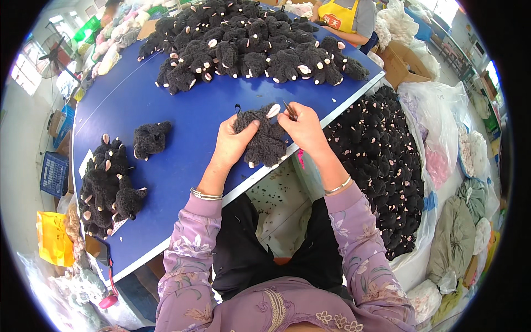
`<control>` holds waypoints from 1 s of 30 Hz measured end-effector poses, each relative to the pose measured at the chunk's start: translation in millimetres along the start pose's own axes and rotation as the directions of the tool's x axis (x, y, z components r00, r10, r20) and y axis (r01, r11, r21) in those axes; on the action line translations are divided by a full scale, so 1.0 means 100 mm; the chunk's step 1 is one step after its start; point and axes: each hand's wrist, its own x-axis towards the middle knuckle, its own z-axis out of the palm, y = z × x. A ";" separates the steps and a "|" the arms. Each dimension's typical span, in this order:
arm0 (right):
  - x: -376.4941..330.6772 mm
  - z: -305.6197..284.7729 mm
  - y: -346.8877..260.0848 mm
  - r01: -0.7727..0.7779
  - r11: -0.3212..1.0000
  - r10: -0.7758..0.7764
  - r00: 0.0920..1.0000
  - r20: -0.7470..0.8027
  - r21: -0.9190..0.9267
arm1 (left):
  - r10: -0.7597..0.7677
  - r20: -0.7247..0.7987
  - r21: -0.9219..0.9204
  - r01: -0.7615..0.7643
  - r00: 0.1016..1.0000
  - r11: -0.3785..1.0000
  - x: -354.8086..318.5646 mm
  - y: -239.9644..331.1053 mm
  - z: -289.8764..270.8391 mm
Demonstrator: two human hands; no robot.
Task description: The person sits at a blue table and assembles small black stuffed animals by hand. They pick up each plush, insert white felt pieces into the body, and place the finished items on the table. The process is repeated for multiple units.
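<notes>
My left hand (236,138) is closed around a black, curly-furred plush animal (260,146) over the table's near edge. The toy has a pale inner ear (273,110), light foot tips and a small black loop on top. In my right hand (303,128) is a slim, dark pointed tool (290,109), its tip beside the toy's pale ear. Whether it is tweezers or thread snips I cannot tell. My right fingers are close to the toy's right side.
A large heap of black plush toys (243,44) covers the far side of the blue table (193,119). A single toy (150,139) and a smaller pile (105,188) lie left. At right stands a big bag of toys (381,171). Another person (359,22) wears a yellow apron.
</notes>
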 end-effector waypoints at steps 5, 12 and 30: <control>0.01 -0.06 -0.08 -0.133 0.979 0.138 0.990 -0.025 0.157 | 0.004 -0.047 -0.013 -0.004 0.999 1.000 0.00 0.03 0.00; -0.06 -0.04 -0.18 -0.046 0.979 -0.011 0.961 0.276 0.199 | -0.029 -0.066 -0.115 0.022 0.997 0.993 0.02 0.01 -0.01; 0.90 -0.36 0.54 0.167 0.966 -0.223 0.926 -0.304 -0.199 | -0.135 -0.092 -0.123 0.124 0.987 0.985 0.14 -0.06 -0.07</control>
